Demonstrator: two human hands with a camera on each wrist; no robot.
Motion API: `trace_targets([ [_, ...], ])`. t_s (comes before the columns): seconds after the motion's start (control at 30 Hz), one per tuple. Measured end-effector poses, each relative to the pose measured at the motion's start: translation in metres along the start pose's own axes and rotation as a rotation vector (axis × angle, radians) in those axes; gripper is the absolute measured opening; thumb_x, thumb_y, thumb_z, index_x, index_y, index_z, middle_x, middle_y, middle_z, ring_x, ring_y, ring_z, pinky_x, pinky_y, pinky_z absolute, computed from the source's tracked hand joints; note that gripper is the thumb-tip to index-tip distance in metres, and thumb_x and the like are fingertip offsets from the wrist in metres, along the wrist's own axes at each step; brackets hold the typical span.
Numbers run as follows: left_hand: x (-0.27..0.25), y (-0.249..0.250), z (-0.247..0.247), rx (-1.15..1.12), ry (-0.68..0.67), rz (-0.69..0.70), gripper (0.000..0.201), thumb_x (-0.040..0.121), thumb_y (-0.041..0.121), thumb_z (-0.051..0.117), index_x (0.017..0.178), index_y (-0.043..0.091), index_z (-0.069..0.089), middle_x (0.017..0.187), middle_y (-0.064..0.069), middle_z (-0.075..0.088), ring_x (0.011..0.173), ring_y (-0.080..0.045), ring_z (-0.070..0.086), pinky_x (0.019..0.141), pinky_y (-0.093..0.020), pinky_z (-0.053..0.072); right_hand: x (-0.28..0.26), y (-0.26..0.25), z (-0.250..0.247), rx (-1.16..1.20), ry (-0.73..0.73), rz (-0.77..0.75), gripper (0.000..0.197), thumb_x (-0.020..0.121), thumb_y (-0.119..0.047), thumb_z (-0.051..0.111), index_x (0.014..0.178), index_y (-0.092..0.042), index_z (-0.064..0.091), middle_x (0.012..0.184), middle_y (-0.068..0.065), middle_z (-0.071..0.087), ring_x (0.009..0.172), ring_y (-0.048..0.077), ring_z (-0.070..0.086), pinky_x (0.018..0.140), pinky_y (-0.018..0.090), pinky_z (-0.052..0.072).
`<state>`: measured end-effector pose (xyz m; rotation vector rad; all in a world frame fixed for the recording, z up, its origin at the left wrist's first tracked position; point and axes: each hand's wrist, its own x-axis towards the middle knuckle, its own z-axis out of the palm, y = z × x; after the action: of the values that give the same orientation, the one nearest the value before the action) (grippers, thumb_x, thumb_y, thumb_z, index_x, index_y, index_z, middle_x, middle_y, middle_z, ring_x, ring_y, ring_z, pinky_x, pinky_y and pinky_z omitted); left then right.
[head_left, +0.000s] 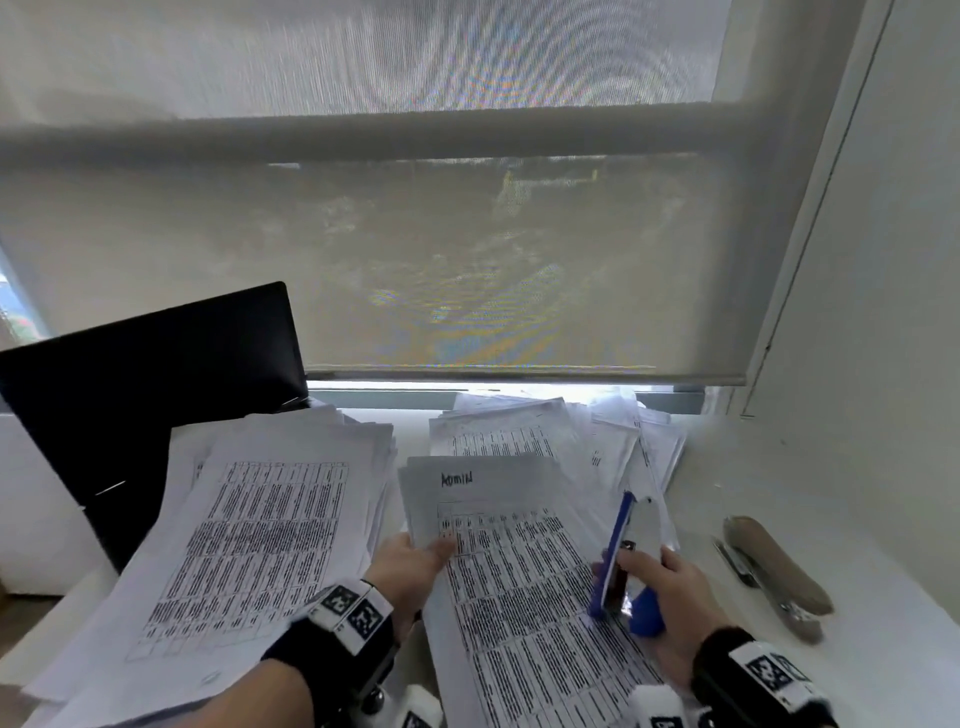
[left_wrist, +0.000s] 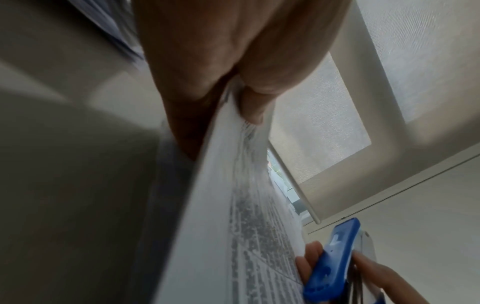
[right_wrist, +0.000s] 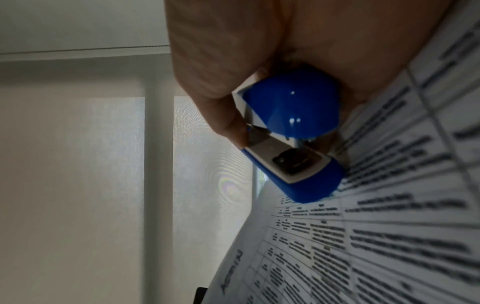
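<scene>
Marker-printed wristbands (head_left: 353, 608) sit lowest in the head view, one on each forearm. Just past them, the left hand (head_left: 410, 571) pinches the left edge of a sheaf of printed sheets (head_left: 519, 597), thumb on top and fingers underneath. The sheaf lies in the middle of the white table (head_left: 883, 519), with a handwritten word above its printed grid. The right hand (head_left: 670, 587) has its fingers wrapped round a blue stapler (head_left: 621, 551). It holds the stapler nearly upright over the right side of the sheaf, the rounded end down against the paper. A bigger stack of papers (head_left: 249, 545) lies to the left, partly over a black laptop (head_left: 145, 405). More loose sheets (head_left: 545, 431) fan out behind, below a lowered roller blind (head_left: 467, 234). A tan stapler (head_left: 779, 566) lies on the table to the right, apart from the hand.
</scene>
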<state>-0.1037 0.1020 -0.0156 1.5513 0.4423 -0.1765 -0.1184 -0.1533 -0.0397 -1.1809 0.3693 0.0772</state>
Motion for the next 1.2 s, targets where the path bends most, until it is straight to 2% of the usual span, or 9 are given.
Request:
trace_targets([
  [0.2, 0.000, 0.005, -0.003, -0.066, 0.034, 0.055, 0.012, 0.094, 0.011, 0.062, 0.095, 0.000, 0.067, 0.091, -0.020, 0.073, 0.087, -0.038, 0.069, 0.085, -0.055, 0.055, 0.008, -0.026, -0.020, -0.118, -0.008, -0.072, 0.016, 0.083, 0.000, 0.065, 0.092, 0.001, 0.051, 0.091, 0.031, 0.056, 0.075, 0.037, 0.051, 0.069, 0.048, 0.039],
  [0.3, -0.004, 0.011, -0.005, -0.099, -0.019, 0.084, 0.011, 0.092, 0.007, 0.062, 0.098, -0.002, 0.066, 0.094, -0.021, 0.072, 0.086, -0.036, 0.067, 0.084, -0.053, 0.056, 0.004, -0.038, -0.030, -0.214, -0.067, -0.054, 0.047, 0.063, -0.003, 0.077, 0.098, 0.013, 0.050, 0.084, 0.026, 0.057, 0.076, 0.037, 0.049, 0.072, 0.047, 0.037],
  [0.47, -0.016, 0.007, -0.007, -0.006, -0.054, 0.213, 0.008, 0.087, -0.005, 0.064, 0.082, -0.002, 0.069, 0.068, -0.005, 0.072, 0.060, -0.012, 0.068, 0.053, -0.021, 0.053, -0.018, -0.050, -0.029, -0.465, -0.158, -0.126, 0.008, 0.083, 0.009, 0.060, 0.089, 0.005, 0.056, 0.053, 0.006, 0.059, 0.041, 0.016, 0.053, 0.044, 0.020, 0.042],
  [0.57, -0.031, 0.005, -0.009, 0.041, -0.095, 0.262, 0.016, 0.086, -0.008, 0.063, 0.075, 0.002, 0.069, 0.063, -0.001, 0.071, 0.060, -0.010, 0.067, 0.053, -0.017, 0.052, -0.028, -0.048, -0.025, -0.643, -0.249, -0.238, 0.030, 0.077, -0.003, 0.067, 0.106, -0.006, 0.061, 0.073, 0.006, 0.065, 0.051, 0.010, 0.058, 0.050, 0.024, 0.043],
  [0.67, -0.052, 0.009, -0.012, 0.055, -0.155, 0.312, 0.017, 0.086, -0.011, 0.060, 0.078, 0.001, 0.070, 0.068, -0.003, 0.073, 0.063, -0.009, 0.069, 0.058, -0.018, 0.053, -0.038, -0.050, -0.015, -0.740, -0.268, -0.258, 0.044, 0.079, 0.001, 0.068, 0.115, -0.020, 0.055, 0.091, -0.003, 0.053, 0.046, -0.004, 0.056, 0.043, 0.012, 0.040],
  [0.77, -0.073, 0.027, -0.013, 0.021, -0.155, 0.407, 0.024, 0.086, -0.013, 0.058, 0.075, 0.004, 0.071, 0.067, -0.001, 0.073, 0.063, -0.009, 0.068, 0.058, -0.017, 0.053, -0.048, -0.063, 0.002, -0.767, -0.236, -0.397, 0.038, 0.078, 0.004, 0.067, 0.097, -0.029, 0.059, 0.104, -0.004, 0.051, 0.066, 0.005, 0.058, 0.048, 0.013, 0.042],
  [0.97, -0.107, 0.104, -0.012, -0.082, 0.131, 0.799, 0.014, 0.090, 0.001, 0.064, 0.078, 0.007, 0.070, 0.076, -0.004, 0.072, 0.074, -0.022, 0.067, 0.072, -0.037, 0.055, -0.101, -0.132, 0.046, -0.495, -0.223, -0.646, 0.028, 0.058, -0.012, 0.059, 0.085, -0.019, 0.061, 0.070, -0.003, 0.053, 0.049, 0.009, 0.047, 0.041, 0.019, 0.036],
  [1.07, -0.125, 0.129, -0.008, -0.162, 0.127, 0.979, 0.010, 0.092, 0.007, 0.062, 0.095, 0.017, 0.064, 0.095, -0.006, 0.073, 0.090, -0.027, 0.069, 0.077, -0.041, 0.057, -0.128, -0.154, 0.060, -0.423, -0.249, -0.768, 0.025, 0.059, -0.013, 0.059, 0.084, -0.020, 0.059, 0.078, 0.000, 0.048, 0.046, 0.004, 0.045, 0.042, 0.021, 0.036],
  [1.2, -0.124, 0.109, 0.005, 0.000, 0.118, 0.851, 0.034, 0.081, 0.034, 0.069, 0.107, 0.015, 0.058, 0.097, -0.009, 0.069, 0.088, -0.029, 0.068, 0.071, -0.045, 0.059, -0.137, -0.128, 0.055, -0.462, -0.272, -0.673, 0.034, 0.060, -0.010, 0.062, 0.093, -0.018, 0.057, 0.081, 0.005, 0.047, 0.045, 0.002, 0.045, 0.040, 0.019, 0.036],
])
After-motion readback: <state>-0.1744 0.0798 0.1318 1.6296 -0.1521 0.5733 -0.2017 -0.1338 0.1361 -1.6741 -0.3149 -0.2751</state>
